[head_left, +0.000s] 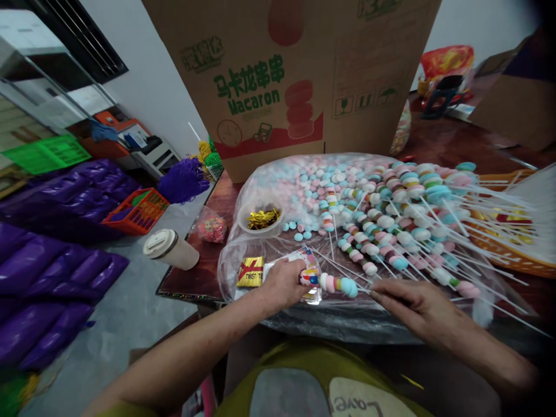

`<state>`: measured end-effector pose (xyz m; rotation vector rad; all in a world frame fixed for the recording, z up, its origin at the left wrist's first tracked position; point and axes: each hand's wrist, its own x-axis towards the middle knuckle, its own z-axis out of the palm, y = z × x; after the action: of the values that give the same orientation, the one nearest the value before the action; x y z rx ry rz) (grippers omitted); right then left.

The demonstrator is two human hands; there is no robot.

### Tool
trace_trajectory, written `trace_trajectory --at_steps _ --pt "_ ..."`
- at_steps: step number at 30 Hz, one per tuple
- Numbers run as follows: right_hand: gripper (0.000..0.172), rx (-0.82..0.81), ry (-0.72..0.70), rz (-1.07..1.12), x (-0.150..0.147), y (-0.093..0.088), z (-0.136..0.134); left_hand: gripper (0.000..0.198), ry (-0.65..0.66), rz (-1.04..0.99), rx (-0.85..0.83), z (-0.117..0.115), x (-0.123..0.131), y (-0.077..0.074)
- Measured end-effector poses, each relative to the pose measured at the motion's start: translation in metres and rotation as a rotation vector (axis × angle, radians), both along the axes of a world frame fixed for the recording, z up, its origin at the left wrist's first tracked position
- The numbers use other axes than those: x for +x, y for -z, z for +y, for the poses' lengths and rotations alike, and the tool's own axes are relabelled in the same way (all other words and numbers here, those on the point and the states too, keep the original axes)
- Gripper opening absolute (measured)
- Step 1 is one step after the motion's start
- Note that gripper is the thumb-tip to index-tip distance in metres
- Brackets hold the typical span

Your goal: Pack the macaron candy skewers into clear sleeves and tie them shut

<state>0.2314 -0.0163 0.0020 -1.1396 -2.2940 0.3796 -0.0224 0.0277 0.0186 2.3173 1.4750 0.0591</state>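
My right hand point(410, 304) is closed, pinching the white stick of a marshmallow skewer point(336, 284) with pink, white, yellow and blue pieces. The skewer lies nearly level, pointing left. Around its left end my left hand point(282, 284) is closed on a colourful printed wrapper point(309, 277). More printed wrappers point(299, 255) lie beneath and behind the left hand. A gold twist-tie pack point(251, 272) rests left of that hand. Beyond my right hand is a heap of marshmallow skewers point(391, 220), their sticks mostly pointing right.
Loose pastel marshmallows point(321, 179) fill a clear plastic sheet. A bowl point(244, 215) holds gold twist ties. At left stand a cup point(185, 255) and a small candy bag point(212, 227). A large carton point(304, 58) rises behind; an orange basket point(495, 252) is at right.
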Motion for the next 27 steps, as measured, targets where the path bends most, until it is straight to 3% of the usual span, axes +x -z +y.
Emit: trace_trajectory --at_steps 4,6,10,15,20,27 --pt "0.018 0.138 -0.005 -0.099 -0.001 -0.003 0.0 0.027 0.07 -0.109 -0.137 -0.008 0.002 0.004" --pt "0.019 0.264 -0.068 -0.205 0.002 -0.013 0.005 0.029 0.149 -0.156 -0.288 -0.008 0.001 0.001" --pt "0.022 0.445 -0.2 -0.284 0.009 -0.035 0.017 0.035 0.184 -0.328 -0.643 -0.005 0.005 -0.007" --pt "0.021 0.357 -0.341 -0.296 0.004 -0.041 0.018 0.039 0.15 -0.413 -1.037 -0.009 0.019 -0.012" --pt "0.019 0.225 -0.348 -0.266 0.005 -0.036 0.016 0.045 0.184 -0.328 -0.978 -0.005 0.021 -0.023" --pt "0.017 0.138 -0.331 -0.233 0.01 -0.039 0.013 0.056 0.298 -0.332 -0.597 0.001 0.022 -0.039"
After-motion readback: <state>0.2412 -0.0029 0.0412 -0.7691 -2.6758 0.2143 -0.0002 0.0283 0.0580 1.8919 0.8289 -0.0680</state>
